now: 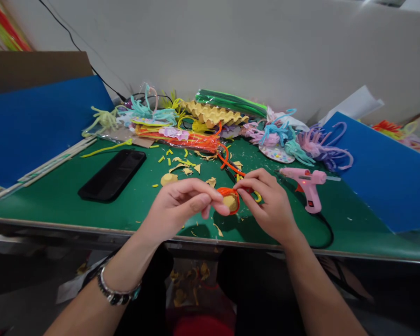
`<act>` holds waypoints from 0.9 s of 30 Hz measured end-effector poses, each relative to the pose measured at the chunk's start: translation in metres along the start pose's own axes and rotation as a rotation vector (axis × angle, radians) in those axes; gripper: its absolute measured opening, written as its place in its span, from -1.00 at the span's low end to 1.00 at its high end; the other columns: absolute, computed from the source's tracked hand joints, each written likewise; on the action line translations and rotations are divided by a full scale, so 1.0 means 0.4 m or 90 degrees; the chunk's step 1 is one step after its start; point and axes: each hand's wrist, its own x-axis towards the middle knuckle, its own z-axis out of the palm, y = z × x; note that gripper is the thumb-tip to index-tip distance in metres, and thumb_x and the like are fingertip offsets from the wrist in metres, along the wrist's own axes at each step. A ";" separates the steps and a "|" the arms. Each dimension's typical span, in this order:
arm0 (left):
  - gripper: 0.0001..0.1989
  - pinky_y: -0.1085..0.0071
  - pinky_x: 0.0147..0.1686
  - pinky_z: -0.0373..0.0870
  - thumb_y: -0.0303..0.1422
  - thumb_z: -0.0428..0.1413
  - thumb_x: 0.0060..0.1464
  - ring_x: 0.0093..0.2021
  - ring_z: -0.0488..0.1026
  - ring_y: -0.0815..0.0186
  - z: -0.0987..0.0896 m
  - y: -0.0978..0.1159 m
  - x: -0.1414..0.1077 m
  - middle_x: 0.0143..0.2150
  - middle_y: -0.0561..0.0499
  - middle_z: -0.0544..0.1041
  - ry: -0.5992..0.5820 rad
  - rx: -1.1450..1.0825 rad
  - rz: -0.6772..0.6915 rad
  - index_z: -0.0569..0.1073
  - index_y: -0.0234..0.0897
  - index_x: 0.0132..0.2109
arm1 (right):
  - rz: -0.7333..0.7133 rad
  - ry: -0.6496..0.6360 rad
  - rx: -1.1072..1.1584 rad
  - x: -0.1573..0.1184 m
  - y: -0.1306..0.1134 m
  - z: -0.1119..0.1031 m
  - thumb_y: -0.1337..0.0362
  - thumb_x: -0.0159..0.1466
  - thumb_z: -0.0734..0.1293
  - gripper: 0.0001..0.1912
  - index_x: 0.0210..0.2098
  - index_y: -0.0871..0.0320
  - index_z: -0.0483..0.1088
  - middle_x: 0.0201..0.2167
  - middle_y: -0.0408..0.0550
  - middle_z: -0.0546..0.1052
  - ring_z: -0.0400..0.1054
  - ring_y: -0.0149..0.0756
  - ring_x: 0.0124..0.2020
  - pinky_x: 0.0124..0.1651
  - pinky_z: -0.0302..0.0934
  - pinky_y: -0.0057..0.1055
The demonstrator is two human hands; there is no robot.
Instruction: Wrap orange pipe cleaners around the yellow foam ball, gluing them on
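My left hand (pixel 189 200) is closed on a small tan egg-carton cup (pixel 230 202), gripped at its left side. Orange pipe cleaner (pixel 235 211) is wound round the cup. At the cup's upper right edge, my right hand (pixel 266 203) pinches the orange pipe cleaner between thumb and fingers. A strand of it (pixel 227 162) stretches up and back behind my right hand. Another cut cup (pixel 168 178) lies on the table behind my left hand, among torn carton scraps (pixel 188 171) and short yellow pipe cleaner bits.
To the right lies a pink glue gun (pixel 310 184) with its cord. A black phone (pixel 114 175) is at left. Behind are an egg carton (pixel 215 113), bagged orange pipe cleaners (pixel 182 138) and green ones (pixel 231 101). Blue boards (pixel 378 172) flank the green table (pixel 56 205).
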 end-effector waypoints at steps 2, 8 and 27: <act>-0.93 0.54 -0.60 0.27 -0.34 0.21 -0.03 -0.58 0.41 0.43 -0.006 0.000 -0.002 -0.59 0.05 0.55 -0.024 0.002 0.014 0.55 -0.24 -0.40 | 0.003 0.004 -0.001 0.000 0.000 -0.002 0.40 0.25 0.22 -0.90 -0.37 0.13 0.34 -0.40 -0.11 0.36 0.29 -0.35 -0.33 -0.26 0.13 -0.37; -0.91 0.56 -0.64 0.15 -0.34 0.21 -0.02 -0.69 0.32 0.52 -0.013 -0.003 -0.013 -0.67 0.14 0.46 -0.098 -0.037 0.034 0.50 -0.24 -0.43 | 0.002 -0.001 0.000 0.000 -0.005 -0.007 0.40 0.25 0.23 -0.90 -0.37 0.13 0.35 -0.40 -0.12 0.36 0.28 -0.36 -0.32 -0.26 0.13 -0.36; -0.90 0.44 -0.33 0.32 -0.29 0.16 0.00 -0.36 0.33 0.36 -0.031 -0.010 0.002 -0.33 0.01 0.43 0.000 0.100 0.105 0.49 -0.19 -0.33 | -0.009 -0.007 -0.010 -0.001 -0.014 -0.014 0.39 0.25 0.23 -0.91 -0.36 0.11 0.34 -0.39 -0.12 0.37 0.28 -0.34 -0.33 -0.26 0.10 -0.35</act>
